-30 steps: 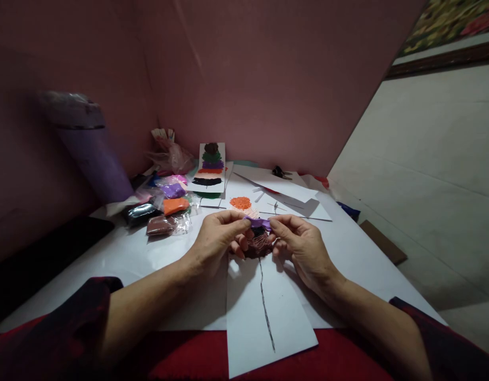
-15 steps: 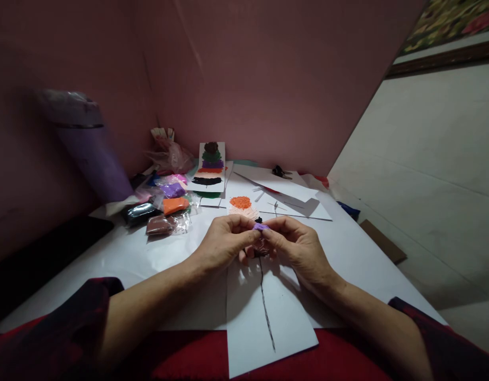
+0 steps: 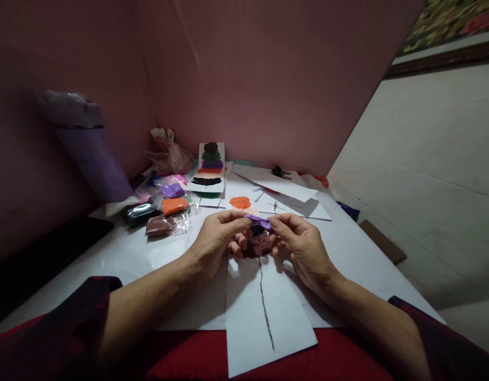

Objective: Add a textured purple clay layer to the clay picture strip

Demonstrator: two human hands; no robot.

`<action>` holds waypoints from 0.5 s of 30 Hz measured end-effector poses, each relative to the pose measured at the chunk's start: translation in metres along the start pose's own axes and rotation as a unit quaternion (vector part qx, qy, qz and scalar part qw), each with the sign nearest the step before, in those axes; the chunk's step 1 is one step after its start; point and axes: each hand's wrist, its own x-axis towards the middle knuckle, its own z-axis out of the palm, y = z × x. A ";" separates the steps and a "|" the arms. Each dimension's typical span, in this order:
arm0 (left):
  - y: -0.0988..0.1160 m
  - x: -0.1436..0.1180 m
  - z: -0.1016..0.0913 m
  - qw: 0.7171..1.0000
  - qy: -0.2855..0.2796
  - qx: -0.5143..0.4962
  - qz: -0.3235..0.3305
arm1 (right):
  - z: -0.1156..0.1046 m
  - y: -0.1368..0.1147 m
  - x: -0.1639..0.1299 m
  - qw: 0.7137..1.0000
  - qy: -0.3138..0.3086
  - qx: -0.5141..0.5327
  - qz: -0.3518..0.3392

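I see both forearms reaching forward and angling inward — my left hand point(image 3: 218, 238) and right hand point(image 3: 302, 246) nearly meet, thumbs and forefingers pinched at the fingertips, remaining fingers curled loosely underneath, wrists low.

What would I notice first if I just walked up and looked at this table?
Right in the middle, the left hand and the right hand pinch a small purple clay strip between them, just above a white sheet with a dark line drawn down it. To the left lie bright bags of clay, and behind them a card with stacked colour bands leans by the pink wall.
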 end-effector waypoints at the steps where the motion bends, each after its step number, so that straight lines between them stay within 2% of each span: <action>1: -0.001 0.000 0.000 1.000 -0.021 0.007 -0.006 | 0.001 0.000 -0.001 1.000 -0.014 0.001 -0.009; 3: -0.003 -0.001 -0.001 0.998 -0.065 0.022 -0.004 | 0.002 -0.001 -0.002 0.999 -0.042 -0.002 -0.031; 5: -0.005 -0.002 0.000 0.996 -0.085 0.041 0.006 | 0.004 -0.002 -0.004 0.997 -0.057 -0.018 -0.046; 10: -0.003 -0.002 0.002 0.993 -0.074 0.086 0.011 | 0.007 -0.004 -0.006 0.996 -0.055 -0.051 -0.055; 15: -0.001 -0.001 0.001 0.994 -0.093 0.059 0.020 | 0.006 -0.006 -0.008 0.994 -0.060 -0.054 -0.070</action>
